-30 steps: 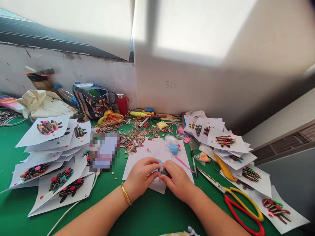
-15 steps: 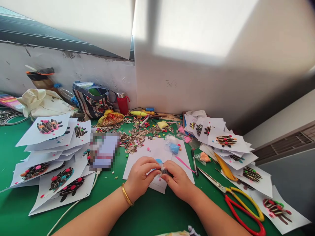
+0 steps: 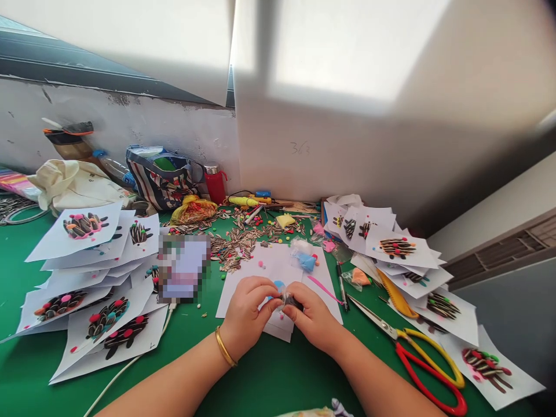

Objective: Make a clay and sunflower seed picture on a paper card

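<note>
Over the white paper (image 3: 243, 278), my two hands meet fingertip to fingertip. My left hand (image 3: 252, 304), with a gold bangle (image 3: 225, 347) at the wrist, pinches one side of a small clear plastic bag (image 3: 284, 294). My right hand (image 3: 310, 313) grips the other side, where a dark lump, possibly modelling clay, shows between thumb and fingers. Partly hidden behind the fingers is a flat blue patch (image 3: 278, 284) on the paper. A bag of blue clay (image 3: 306, 262) and a pink strip (image 3: 324, 289) lie beyond my right hand.
Scissors (image 3: 408, 339) and a pen (image 3: 341, 286) lie at right, near stacked seed-decorated papers (image 3: 397, 249). More such papers (image 3: 91, 231) are piled at left beside a blurred phone (image 3: 185, 266) with a white cable. Sunflower seeds (image 3: 234, 246) are scattered behind the paper.
My hands stay in nearly the same place, still pinching the clear bag, which shows a little more between my fingertips. The whole view has shifted slightly.
</note>
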The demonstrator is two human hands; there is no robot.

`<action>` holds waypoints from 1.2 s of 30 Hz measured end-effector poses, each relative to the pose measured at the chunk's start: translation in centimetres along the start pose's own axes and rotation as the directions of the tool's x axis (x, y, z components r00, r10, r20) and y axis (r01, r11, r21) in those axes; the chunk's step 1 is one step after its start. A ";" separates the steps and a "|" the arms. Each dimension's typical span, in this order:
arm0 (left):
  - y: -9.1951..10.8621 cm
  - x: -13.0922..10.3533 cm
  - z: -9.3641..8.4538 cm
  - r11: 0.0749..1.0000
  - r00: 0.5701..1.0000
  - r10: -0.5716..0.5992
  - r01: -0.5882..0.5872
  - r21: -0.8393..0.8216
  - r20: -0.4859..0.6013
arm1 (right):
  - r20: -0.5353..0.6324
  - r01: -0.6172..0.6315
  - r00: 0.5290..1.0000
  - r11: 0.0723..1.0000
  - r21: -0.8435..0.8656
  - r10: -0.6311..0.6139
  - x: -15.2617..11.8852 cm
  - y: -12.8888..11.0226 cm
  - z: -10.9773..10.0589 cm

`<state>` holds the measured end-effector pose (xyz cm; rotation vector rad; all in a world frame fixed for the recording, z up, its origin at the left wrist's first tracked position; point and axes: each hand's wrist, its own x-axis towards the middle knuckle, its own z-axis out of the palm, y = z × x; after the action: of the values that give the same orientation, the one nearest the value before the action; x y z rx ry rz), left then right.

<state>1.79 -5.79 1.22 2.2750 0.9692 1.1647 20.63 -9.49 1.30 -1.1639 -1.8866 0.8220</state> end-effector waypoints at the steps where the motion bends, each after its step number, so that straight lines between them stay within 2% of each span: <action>1: -0.1 0.0 0.0 1.000 1.000 -0.004 0.004 0.008 0.005 | -0.005 -0.006 1.000 1.000 -0.007 0.006 0.0 0.0 0.0; 5: -0.5 0.2 0.1 0.997 0.994 -0.072 0.073 -0.001 0.080 | -0.037 -0.011 0.999 1.000 -0.003 0.010 0.0 0.0 -0.1; 8: -0.6 0.2 0.2 0.998 0.993 -0.058 0.059 -0.006 0.104 | -0.026 -0.009 1.000 1.000 0.021 0.009 -0.1 -0.1 -0.2; 13: -0.1 0.0 0.0 0.999 0.999 -0.039 0.039 0.010 0.029 | -0.006 -0.023 1.000 0.999 0.035 0.023 0.0 -0.1 -0.2; 19: -0.3 0.0 -0.1 0.989 0.989 0.145 -0.146 0.035 0.041 | 0.005 -0.038 0.999 0.998 0.048 0.037 0.0 -0.2 -0.2; 27: -0.4 0.1 0.3 0.996 0.997 0.081 -0.081 -0.026 0.008 | 0.011 -0.025 1.000 0.985 0.168 0.024 -0.2 0.0 -0.1; 33: -0.1 0.5 -0.3 0.980 0.980 0.191 -0.187 0.071 -0.052 | 0.030 -0.060 0.998 0.986 0.155 0.056 -0.1 0.0 -0.1; 36: 0.2 0.6 -0.6 0.974 0.976 0.210 -0.204 0.103 -0.052 | 0.015 -0.072 0.997 0.990 0.121 0.070 0.0 0.1 -0.1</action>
<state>1.64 -5.47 1.98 2.4794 0.8432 1.3065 20.76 -9.46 1.23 -1.1586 -1.7862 0.9702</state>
